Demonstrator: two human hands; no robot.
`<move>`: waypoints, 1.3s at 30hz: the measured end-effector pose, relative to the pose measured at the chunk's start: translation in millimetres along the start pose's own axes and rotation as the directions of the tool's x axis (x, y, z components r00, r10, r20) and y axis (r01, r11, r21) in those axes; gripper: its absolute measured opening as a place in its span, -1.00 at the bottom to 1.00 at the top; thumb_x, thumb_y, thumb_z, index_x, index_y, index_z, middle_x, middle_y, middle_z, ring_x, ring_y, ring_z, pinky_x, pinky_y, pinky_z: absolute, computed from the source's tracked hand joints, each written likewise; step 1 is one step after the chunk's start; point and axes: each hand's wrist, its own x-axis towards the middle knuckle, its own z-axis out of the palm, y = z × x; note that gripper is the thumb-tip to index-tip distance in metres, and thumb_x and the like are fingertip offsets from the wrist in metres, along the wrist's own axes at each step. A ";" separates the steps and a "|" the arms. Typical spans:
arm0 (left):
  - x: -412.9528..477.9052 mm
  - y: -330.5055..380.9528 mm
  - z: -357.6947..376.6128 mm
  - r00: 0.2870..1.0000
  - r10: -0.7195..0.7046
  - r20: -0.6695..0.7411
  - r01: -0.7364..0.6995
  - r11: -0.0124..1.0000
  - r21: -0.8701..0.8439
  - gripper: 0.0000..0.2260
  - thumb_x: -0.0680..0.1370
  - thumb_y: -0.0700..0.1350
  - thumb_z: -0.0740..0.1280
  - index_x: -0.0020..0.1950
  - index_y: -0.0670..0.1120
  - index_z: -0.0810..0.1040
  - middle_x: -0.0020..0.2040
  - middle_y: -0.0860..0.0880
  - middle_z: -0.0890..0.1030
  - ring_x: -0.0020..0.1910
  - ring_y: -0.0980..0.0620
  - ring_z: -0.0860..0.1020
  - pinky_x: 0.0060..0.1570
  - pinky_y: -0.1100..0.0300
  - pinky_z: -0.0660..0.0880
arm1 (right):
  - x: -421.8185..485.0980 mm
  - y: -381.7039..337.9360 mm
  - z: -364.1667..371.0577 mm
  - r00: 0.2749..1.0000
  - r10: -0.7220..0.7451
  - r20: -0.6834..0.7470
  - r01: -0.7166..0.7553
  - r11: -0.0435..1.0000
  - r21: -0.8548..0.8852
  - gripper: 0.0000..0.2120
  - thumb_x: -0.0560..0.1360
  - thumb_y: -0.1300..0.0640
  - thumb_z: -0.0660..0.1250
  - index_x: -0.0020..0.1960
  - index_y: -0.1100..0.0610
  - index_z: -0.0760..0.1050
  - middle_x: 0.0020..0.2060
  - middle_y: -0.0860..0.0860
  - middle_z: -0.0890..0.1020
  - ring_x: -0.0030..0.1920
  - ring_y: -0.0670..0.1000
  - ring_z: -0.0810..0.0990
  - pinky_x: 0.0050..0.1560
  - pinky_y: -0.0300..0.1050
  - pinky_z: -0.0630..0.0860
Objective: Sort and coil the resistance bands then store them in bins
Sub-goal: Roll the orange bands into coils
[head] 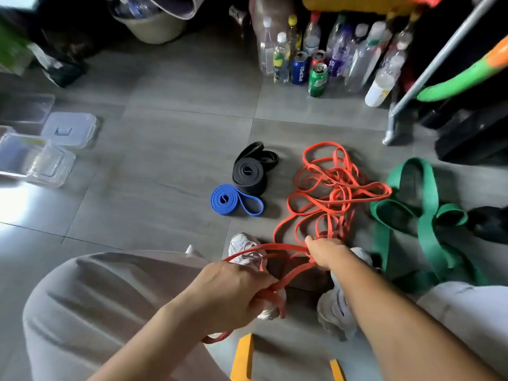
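Low in the frame, the left hand (231, 295) has its fingers curled tight around several red band (334, 188) strands, and the right hand (325, 253) is fisted on the same strands farther out. Between the fists the strands run taut, roughly left to right, then spill away from the person into a loose tangle on the grey tiled floor (165, 149). Left of the tangle lie a coiled black band (248, 174) and a coiled blue band (228, 200); a green band (426, 215) sprawls right. Clear bins (35, 158) sit far left, bottles (316, 50) along the back.
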 end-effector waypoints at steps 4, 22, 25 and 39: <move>5.7 -13.7 7.5 0.995 -0.083 0.051 0.080 0.994 0.070 -0.66 0.45 0.12 0.11 0.16 0.10 0.46 -0.02 0.06 0.58 -0.07 -0.02 0.52 -0.22 0.23 0.34 | -13.7 15.1 -18.1 0.999 0.045 -0.023 -0.046 0.996 -0.077 -0.60 0.56 0.27 0.12 0.39 0.15 0.22 0.29 0.15 0.49 0.29 0.16 0.48 0.22 0.03 0.44; 55.3 20.6 5.5 0.977 -0.180 0.111 0.150 0.961 0.233 -0.84 0.49 -0.01 0.26 0.04 0.05 0.53 -0.22 0.07 0.44 -0.09 -0.05 0.50 -0.20 0.15 0.42 | -177.4 122.3 -128.9 0.845 0.264 -0.466 -0.273 0.961 0.049 -0.31 0.09 -0.41 0.49 -0.03 0.03 0.40 -0.11 0.00 0.57 0.00 0.11 0.58 -0.19 -0.11 0.37; 46.7 7.0 7.3 0.948 -0.272 0.166 0.222 0.938 0.267 -0.82 0.51 0.04 0.27 0.04 0.01 0.53 -0.17 0.05 0.47 0.00 -0.09 0.53 -0.04 0.05 0.51 | -188.9 132.9 -133.3 0.856 0.211 -0.471 -0.030 0.932 0.361 -0.63 0.21 -0.07 0.59 -0.12 0.07 0.56 -0.16 0.02 0.63 -0.12 0.05 0.57 -0.12 -0.12 0.49; 72.4 50.9 2.8 0.965 -0.218 0.148 0.160 0.931 0.328 -0.77 0.52 -0.04 0.24 0.16 0.03 0.53 0.07 -0.02 0.58 0.09 -0.09 0.53 -0.11 0.12 0.44 | -201.4 87.7 -159.1 0.763 -0.042 -0.645 0.573 0.506 0.645 -0.88 0.45 0.23 0.41 -0.18 0.03 0.55 -0.28 -0.06 0.61 -0.29 -0.18 0.52 -0.18 -0.22 0.43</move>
